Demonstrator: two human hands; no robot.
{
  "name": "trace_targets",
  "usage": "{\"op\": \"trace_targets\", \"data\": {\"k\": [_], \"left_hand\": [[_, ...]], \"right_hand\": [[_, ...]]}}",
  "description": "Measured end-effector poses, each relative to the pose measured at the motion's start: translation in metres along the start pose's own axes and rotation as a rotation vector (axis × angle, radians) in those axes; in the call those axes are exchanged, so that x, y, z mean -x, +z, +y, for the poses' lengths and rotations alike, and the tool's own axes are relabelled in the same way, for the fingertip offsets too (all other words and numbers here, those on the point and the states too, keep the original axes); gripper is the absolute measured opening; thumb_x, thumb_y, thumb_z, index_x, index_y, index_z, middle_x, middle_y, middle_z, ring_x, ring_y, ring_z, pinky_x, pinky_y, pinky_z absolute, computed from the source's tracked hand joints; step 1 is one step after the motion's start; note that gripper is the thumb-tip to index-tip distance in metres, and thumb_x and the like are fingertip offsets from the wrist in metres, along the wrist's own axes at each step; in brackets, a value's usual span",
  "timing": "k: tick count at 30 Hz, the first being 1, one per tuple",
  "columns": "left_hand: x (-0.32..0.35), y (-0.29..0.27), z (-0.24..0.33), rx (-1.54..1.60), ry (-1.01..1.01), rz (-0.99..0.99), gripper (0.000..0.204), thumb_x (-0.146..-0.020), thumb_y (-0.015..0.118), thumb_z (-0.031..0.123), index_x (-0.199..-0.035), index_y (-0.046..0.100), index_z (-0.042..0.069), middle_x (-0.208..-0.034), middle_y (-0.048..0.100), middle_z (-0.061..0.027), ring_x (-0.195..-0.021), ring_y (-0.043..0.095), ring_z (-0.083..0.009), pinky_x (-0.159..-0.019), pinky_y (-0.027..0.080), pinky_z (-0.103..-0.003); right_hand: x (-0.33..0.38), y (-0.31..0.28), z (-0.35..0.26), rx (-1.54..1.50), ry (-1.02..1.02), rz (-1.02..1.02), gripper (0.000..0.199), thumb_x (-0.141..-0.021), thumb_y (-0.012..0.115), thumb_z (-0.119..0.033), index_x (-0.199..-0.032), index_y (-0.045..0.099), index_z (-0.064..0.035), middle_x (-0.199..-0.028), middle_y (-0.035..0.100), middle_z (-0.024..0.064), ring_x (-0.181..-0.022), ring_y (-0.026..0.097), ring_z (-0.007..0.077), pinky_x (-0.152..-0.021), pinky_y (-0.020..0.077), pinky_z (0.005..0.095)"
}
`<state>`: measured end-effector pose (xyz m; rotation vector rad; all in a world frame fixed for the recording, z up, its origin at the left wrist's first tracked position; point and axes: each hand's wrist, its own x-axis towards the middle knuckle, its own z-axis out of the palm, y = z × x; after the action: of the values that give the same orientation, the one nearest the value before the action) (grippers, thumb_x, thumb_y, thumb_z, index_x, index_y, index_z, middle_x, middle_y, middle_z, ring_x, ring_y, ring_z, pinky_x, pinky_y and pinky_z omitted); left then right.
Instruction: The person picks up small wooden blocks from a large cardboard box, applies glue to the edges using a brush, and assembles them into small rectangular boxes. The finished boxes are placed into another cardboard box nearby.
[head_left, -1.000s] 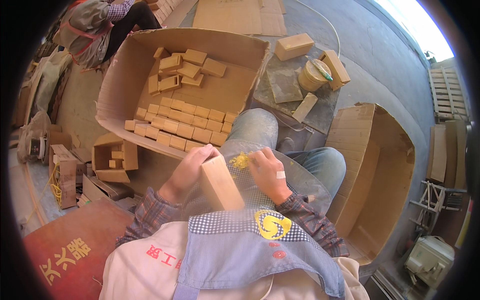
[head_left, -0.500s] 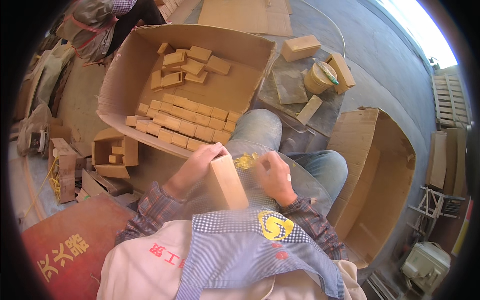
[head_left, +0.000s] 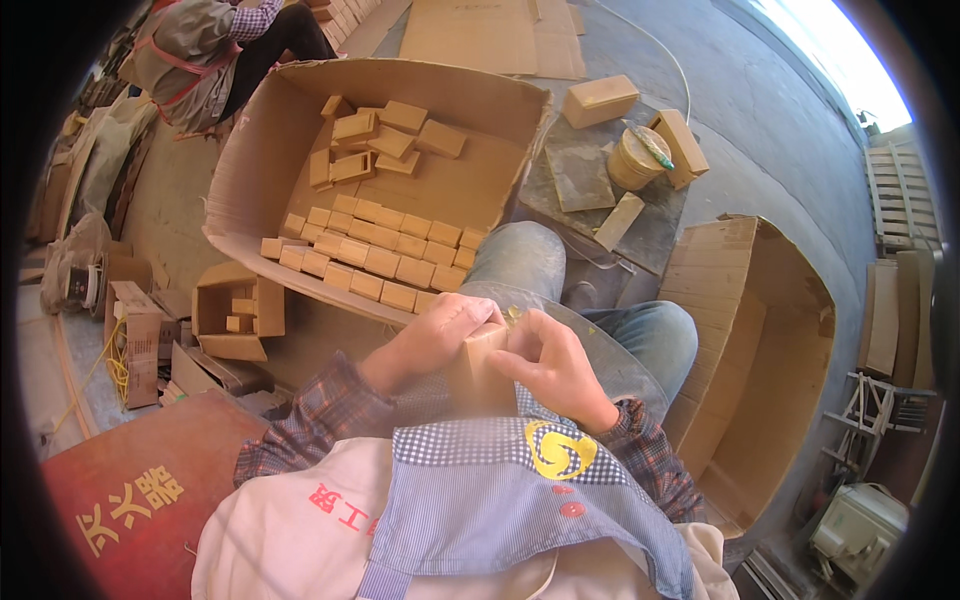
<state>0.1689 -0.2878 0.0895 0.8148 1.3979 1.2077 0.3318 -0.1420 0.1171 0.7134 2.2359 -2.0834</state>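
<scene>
A smooth, matt face of pale wood is presented by the held block (head_left: 478, 375); the same light, dull-finished wood is seen in the rowed blocks (head_left: 382, 262); the large carton (head_left: 262, 165) is formed of matt brown cardboard, its rim left rough and frayed; plain cardboard is likewise shown by the right-hand carton (head_left: 705, 290); the apron (head_left: 500, 505) is made of striped and checked cloth, softly creased; the jeans (head_left: 515, 262) are cut from faded denim; the sleeves (head_left: 332, 398) are woven in matt plaid cloth; a dull, concrete-like surface is shown by the floor (head_left: 770, 200).
</scene>
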Motion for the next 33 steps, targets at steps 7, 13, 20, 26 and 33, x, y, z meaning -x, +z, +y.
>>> {"op": "trace_targets", "data": {"k": [7,13,20,26,33], "left_hand": [[-0.004,0.004,-0.011,0.015,-0.031,-0.017,0.048,-0.112,0.039,0.031,-0.099,0.070,-0.004,-0.090,0.072,-0.0082,-0.084,0.063,-0.0133,-0.080,0.051,-0.029],[-0.007,-0.002,-0.016,0.000,-0.039,0.065,0.050,-0.112,0.037,0.030,-0.096,0.071,-0.003,-0.088,0.072,-0.0077,-0.083,0.065,-0.0145,-0.080,0.051,-0.030],[-0.067,0.021,0.027,-0.195,0.170,0.287,0.054,-0.114,0.035,0.034,-0.090,0.069,-0.001,-0.082,0.069,-0.0052,-0.078,0.062,-0.0147,-0.077,0.050,-0.031],[-0.119,0.085,0.057,-0.304,0.407,0.214,0.055,-0.116,0.037,0.043,-0.129,0.063,-0.004,-0.124,0.067,-0.0117,-0.120,0.060,-0.0226,-0.109,0.043,-0.034],[-0.129,0.024,0.028,-0.266,0.105,0.335,0.052,-0.115,0.040,0.043,-0.137,0.062,0.002,-0.137,0.062,-0.0100,-0.131,0.055,-0.0214,-0.114,0.042,-0.040]], "right_hand": [[0.004,-0.002,0.024,0.089,-0.044,-0.047,0.024,-0.096,0.078,-0.015,-0.098,0.058,-0.0015,-0.086,0.066,0.0040,-0.075,0.063,0.0081,-0.066,0.0528,0.0247],[0.008,-0.003,0.037,-0.415,0.235,-0.067,0.039,-0.090,0.085,-0.023,-0.108,0.060,0.0002,-0.092,0.070,0.0081,-0.081,0.068,0.0130,-0.070,0.0584,0.0315],[0.044,-0.011,0.007,0.380,-0.198,0.382,0.077,-0.080,0.091,-0.027,-0.142,0.053,-0.0012,-0.131,0.068,0.0232,-0.112,0.070,0.0417,-0.094,0.0578,0.0426],[0.093,-0.091,0.029,0.298,-0.198,0.767,0.065,-0.081,0.085,-0.016,-0.137,0.056,-0.0017,-0.121,0.071,0.0246,-0.110,0.072,0.0421,-0.093,0.0576,0.0440],[0.220,-0.245,0.173,0.303,0.260,1.441,0.066,-0.077,0.089,-0.018,-0.133,0.059,-0.0026,-0.114,0.076,0.0201,-0.106,0.075,0.0353,-0.093,0.0578,0.0431]]}}
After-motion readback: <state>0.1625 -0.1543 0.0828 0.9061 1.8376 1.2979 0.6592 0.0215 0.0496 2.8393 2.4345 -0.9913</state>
